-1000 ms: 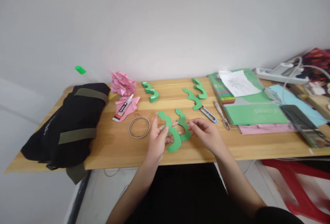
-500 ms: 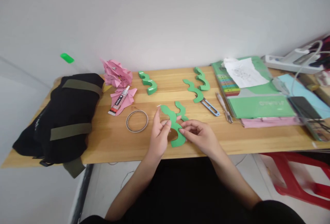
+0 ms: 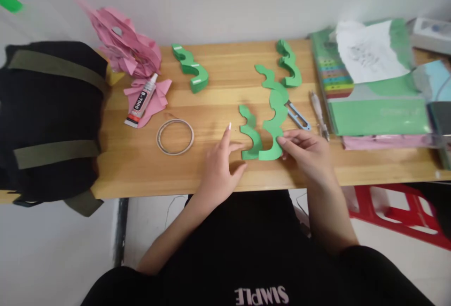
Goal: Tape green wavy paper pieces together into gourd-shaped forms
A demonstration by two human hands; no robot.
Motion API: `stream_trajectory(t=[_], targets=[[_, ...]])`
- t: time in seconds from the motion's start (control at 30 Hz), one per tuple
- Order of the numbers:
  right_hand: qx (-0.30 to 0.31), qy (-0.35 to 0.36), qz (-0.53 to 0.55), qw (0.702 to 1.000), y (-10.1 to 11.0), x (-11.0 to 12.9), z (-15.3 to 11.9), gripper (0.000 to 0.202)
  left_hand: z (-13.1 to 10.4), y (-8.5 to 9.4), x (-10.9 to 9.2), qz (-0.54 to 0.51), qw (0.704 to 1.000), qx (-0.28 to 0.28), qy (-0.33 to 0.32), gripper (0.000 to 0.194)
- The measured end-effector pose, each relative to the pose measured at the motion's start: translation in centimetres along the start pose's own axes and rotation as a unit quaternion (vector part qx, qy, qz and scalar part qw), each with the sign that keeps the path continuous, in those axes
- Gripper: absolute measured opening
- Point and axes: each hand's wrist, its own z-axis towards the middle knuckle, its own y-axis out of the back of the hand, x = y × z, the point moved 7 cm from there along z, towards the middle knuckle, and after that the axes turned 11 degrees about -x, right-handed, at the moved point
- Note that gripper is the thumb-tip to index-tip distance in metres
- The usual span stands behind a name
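My right hand (image 3: 308, 153) pinches the lower right edge of a wavy green paper piece (image 3: 276, 118) between thumb and fingers. That piece's top overlaps another wavy green piece (image 3: 268, 77) lying behind it. My left hand (image 3: 223, 165) is spread over the table, holding nothing, with a small white bit on its index fingertip. Just right of the left hand lies a shorter green wavy piece (image 3: 250, 132). Two thicker green wavy stacks sit farther back, one at the left (image 3: 192, 67) with white strips on it, one at the right (image 3: 289, 64).
On the wooden table (image 3: 211, 174) are a tape roll (image 3: 175, 137), a glue tube (image 3: 141, 101) on pink paper, a pink paper flower (image 3: 127, 45), a blue cutter (image 3: 299, 116), a pen (image 3: 319, 114), a green folder (image 3: 380, 116) and a black bag (image 3: 49, 118).
The held green piece has moved right and away from my left hand, which has let go and opened. My right hand still grips it. The view has shifted closer and downward.
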Motion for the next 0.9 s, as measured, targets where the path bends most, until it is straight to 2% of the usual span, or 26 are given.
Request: stream_trajectory(t=[0.13, 0.3, 0.53, 0.9], targets=[[0.005, 0.027, -0.018, 0.999, -1.5, 0.2, -0.5, 0.031, 0.4, -0.5, 0.5, 0.02, 1.0, -0.004, -0.01, 0.094], [0.022, 0.062, -0.059, 0.996, -2.6, 0.1, -0.7, 0.022, 0.4, -0.3, 0.5, 0.017, 1.0, -0.013, -0.02, 0.096], [-0.005, 0.07, -0.084, 0.994, -2.3, -0.6, -0.7, 0.013, 0.5, -0.3, 0.5, 0.006, 1.0, 0.004, -0.003, 0.092], [-0.006, 0.102, -0.119, 0.988, -2.1, -0.6, -0.9, 0.008, 0.5, -0.3, 0.5, 0.0, 1.0, 0.009, 0.0, 0.09]])
